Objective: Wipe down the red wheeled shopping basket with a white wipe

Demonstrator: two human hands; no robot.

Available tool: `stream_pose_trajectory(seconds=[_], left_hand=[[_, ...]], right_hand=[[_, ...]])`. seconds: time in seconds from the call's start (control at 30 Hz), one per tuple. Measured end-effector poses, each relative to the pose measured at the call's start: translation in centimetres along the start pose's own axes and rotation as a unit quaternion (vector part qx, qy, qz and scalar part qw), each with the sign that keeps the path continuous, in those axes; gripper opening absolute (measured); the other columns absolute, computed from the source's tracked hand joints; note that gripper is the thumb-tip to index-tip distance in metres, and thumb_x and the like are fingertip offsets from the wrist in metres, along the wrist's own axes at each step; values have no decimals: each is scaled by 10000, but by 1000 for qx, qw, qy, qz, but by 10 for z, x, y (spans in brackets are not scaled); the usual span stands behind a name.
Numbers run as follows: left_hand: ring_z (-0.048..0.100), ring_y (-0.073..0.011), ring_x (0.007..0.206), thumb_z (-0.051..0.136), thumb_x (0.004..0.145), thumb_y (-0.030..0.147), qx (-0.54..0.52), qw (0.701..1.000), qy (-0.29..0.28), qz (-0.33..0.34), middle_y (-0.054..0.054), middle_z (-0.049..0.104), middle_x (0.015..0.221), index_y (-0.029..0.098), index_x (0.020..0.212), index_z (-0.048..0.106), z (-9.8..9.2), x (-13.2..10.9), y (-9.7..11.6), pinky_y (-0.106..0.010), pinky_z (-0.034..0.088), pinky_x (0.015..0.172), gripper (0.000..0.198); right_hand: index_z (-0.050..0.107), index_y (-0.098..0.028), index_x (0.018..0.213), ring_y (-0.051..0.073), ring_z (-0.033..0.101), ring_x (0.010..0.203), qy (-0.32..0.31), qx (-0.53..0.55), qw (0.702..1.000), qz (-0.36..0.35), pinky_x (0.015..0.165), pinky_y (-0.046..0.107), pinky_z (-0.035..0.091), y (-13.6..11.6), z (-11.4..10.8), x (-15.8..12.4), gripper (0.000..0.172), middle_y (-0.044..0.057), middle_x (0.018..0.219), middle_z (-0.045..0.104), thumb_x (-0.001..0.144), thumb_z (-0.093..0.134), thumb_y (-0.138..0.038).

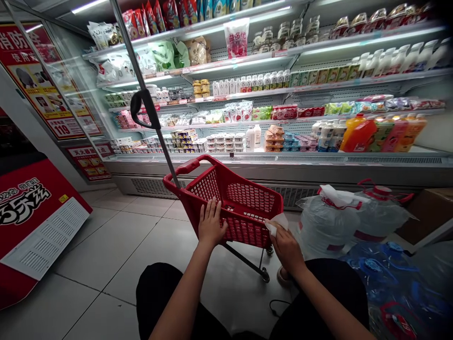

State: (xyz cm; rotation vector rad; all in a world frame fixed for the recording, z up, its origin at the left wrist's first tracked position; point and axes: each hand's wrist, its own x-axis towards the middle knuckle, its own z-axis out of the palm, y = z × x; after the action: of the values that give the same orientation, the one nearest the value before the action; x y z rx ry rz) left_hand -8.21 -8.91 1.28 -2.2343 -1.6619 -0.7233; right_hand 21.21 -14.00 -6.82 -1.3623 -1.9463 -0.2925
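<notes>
A red plastic shopping cart (244,226) with perforated walls stands in front of my knees; its basket looks bare inside. My left hand (211,224) lies against the near side wall with fingers stretched out, holding nothing. At the basket's right end, my right hand (285,243) grips a white tissue (278,223) and presses it against the near corner of the cart. The fingertips of that hand are partly covered by the tissue. A red handlebar (187,167) rises at the cart's left end.
A refrigerated display shelf (212,163) full of dairy and drinks runs behind the cart. Bagged water jugs (329,222) and blue-capped water bottles (375,269) crowd the right. A grey metal pole (164,146) with a black handle crosses the left. A red freezer (38,226) stands far left.
</notes>
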Motion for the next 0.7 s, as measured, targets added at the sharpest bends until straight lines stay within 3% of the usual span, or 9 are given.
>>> stream_pose_trajectory(seconds=[0.1,0.17,0.27,0.33,0.43,0.6,0.7], left_hand=[[148,-341,1602,617,950,420,-32,999,-4,10,-24,241,1724,336,1566,451,6,-10,19,-571,113,1304,644],[24,-400,1605,627,956,472,-61,998,-8,22,10,211,1733,385,1502,525,10,-20,34,-642,133,1279,562],[-24,-443,1595,615,976,490,-88,996,8,1,-13,82,1757,330,1349,651,11,-32,44,-681,148,1256,408],[-3,-440,1596,606,989,470,-95,995,12,-3,-31,47,1759,290,1262,686,9,-36,40,-673,151,1257,337],[26,-420,1601,597,1001,442,-99,995,4,7,-40,62,1758,279,1219,688,2,-36,26,-665,156,1259,287],[42,-392,1606,571,1015,442,-101,995,-1,8,-28,105,1753,276,1190,686,-3,-35,12,-668,174,1256,267],[43,-379,1608,558,1019,445,-98,995,-3,11,-30,123,1751,284,1222,680,-1,-34,8,-663,180,1258,287]], right_hand=[[428,-191,1562,260,556,1385,-20,27,999,-24,1086,441,489,-24,-3,-3,491,101,1483,610,1085,337,-265],[432,-206,1558,244,587,1352,-41,52,997,-48,1077,419,501,-33,-5,-1,482,96,1462,628,1086,345,-258],[559,-198,1440,236,680,1204,-58,79,992,-84,1054,410,518,-36,-8,7,410,102,1301,724,1083,364,-254],[677,-194,1233,235,720,1078,-71,86,988,-104,1037,414,523,-31,-10,17,348,101,1145,770,1079,370,-251],[709,-220,965,221,718,911,-109,84,983,-124,987,404,531,-14,-11,36,357,82,953,767,1075,373,-263],[698,-241,998,222,687,988,-152,54,982,-95,1001,420,508,26,-6,62,379,65,989,748,1076,334,-313],[703,-231,1044,246,669,1102,-138,39,987,-71,1089,485,457,31,1,62,400,85,1054,750,1080,318,-334]])
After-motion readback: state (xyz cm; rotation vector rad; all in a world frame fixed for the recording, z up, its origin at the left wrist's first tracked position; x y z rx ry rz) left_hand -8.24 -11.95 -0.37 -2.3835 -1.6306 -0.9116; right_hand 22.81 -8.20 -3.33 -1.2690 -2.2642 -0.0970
